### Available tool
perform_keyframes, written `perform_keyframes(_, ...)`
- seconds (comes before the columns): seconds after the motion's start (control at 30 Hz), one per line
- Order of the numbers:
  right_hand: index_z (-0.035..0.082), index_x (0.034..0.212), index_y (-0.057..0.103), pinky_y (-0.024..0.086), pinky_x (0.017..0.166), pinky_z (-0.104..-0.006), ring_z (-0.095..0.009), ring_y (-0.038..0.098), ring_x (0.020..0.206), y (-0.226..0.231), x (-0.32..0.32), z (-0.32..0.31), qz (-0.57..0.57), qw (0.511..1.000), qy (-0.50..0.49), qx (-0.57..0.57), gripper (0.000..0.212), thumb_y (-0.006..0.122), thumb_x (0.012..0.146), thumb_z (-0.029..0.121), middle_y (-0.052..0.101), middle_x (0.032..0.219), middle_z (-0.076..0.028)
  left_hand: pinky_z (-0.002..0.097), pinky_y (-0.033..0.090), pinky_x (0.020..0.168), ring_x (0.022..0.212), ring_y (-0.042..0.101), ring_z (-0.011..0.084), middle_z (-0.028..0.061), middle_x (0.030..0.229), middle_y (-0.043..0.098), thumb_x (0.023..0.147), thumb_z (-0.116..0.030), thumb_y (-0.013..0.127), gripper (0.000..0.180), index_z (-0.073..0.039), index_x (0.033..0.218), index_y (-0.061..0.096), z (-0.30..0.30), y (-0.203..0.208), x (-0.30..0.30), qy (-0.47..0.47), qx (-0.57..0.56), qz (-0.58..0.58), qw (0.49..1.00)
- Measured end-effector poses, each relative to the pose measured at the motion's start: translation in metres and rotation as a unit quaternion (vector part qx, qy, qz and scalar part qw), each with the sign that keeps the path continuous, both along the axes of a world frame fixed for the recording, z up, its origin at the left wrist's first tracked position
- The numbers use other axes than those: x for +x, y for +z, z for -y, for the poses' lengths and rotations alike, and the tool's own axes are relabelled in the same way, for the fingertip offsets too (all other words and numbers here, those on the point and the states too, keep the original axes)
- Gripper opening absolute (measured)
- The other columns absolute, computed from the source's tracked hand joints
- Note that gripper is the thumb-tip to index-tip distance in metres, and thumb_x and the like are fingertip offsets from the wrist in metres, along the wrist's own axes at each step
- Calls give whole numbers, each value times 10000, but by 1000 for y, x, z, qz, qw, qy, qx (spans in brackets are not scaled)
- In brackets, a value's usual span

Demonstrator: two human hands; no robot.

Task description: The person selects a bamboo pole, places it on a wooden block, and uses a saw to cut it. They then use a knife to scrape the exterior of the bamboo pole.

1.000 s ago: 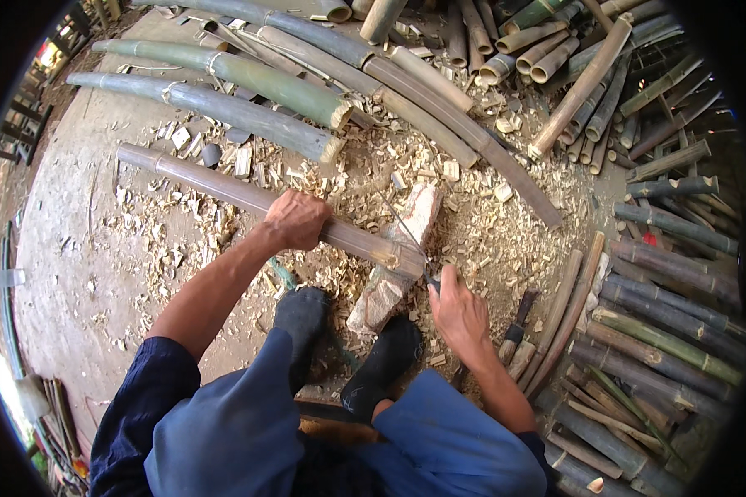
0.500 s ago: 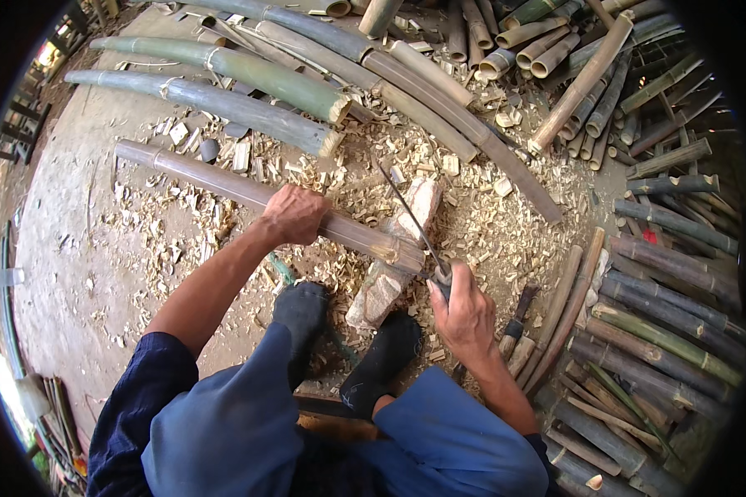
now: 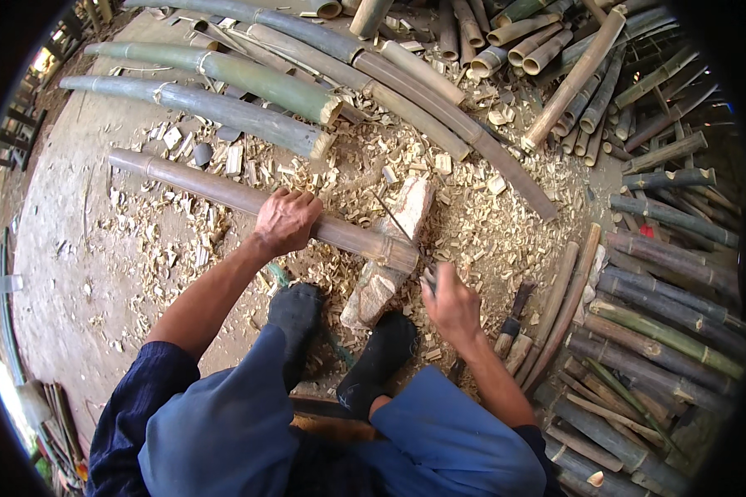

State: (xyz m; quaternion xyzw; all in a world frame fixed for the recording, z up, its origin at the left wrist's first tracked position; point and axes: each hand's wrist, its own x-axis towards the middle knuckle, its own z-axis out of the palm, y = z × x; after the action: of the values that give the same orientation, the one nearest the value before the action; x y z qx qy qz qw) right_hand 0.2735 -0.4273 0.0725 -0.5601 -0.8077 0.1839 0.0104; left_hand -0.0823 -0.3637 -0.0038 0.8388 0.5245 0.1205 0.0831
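Note:
My left hand (image 3: pixel 288 221) is wrapped over a brown bamboo pole (image 3: pixel 199 182) and holds it down from above. The pole's right end rests across a pale, rough block (image 3: pixel 373 296) between my feet. In my right hand (image 3: pixel 453 308), fingers closed, is the handle of a knife; its long, thin dark blade (image 3: pixel 396 219) slants up and left by the pole's right end. Part of the blade seems hidden behind that end, and I cannot tell whether it touches the bamboo. Most of the handle is covered by my fingers.
My feet in dark socks (image 3: pixel 379 364) flank the block's near end. Pale shavings (image 3: pixel 472 211) cover the ground. Long bamboo poles (image 3: pixel 232 76) lie beyond, and stacked bamboo pieces (image 3: pixel 663 331) fill the right side. A dark-bladed tool (image 3: pixel 514 319) lies right of my right hand.
My right hand has shifted slightly left, and the knife blade has dropped lower, closer to the pole's right end. My left hand keeps its grip, with the pole nearly still.

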Motion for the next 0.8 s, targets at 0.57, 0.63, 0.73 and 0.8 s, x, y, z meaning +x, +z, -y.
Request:
perform_keyframes(0.57, 7, 1048, 450, 575, 547, -506, -412, 699, 630, 24, -6, -21, 19, 990, -43, -130, 252, 642, 999, 162, 664, 828, -289, 404, 518, 763, 746, 612, 217, 31, 816, 626, 749, -138, 792, 281, -68, 978, 644, 8, 5, 6, 11, 13, -71, 997)
perform_keyframes(0.63, 5, 1056, 462, 572, 551, -487, -424, 713, 674, 44, -15, -14, -28, 998, -30, -46, 263, 649, 998, 180, 685, 864, -290, 381, 527, 639, 653, 574, 177, 7, 773, 631, 739, -183, 831, 299, -68, 955, 660, -18, 11, 0, -41, -184, -118, 975)
perform_keyframes(0.73, 12, 1030, 486, 561, 537, -480, -401, 698, 641, 73, -34, -12, -154, 986, 10, 55, 240, 666, 988, 164, 671, 812, -244, 308, 470, 508, 584, 548, 130, 7, 766, 677, 653, -275, 881, 378, -102, 949, 722, -35, 13, -12, -76, -287, -116, 948)
perform_keyframes(0.8, 12, 1032, 491, 561, 535, -478, -388, 694, 621, 49, -17, -9, -169, 980, 33, 102, 230, 672, 975, 141, 670, 809, -241, 313, 475, 526, 605, 571, 138, 13, 776, 690, 665, -265, 866, 355, -106, 959, 745, -35, 11, -9, -63, -304, -100, 945)
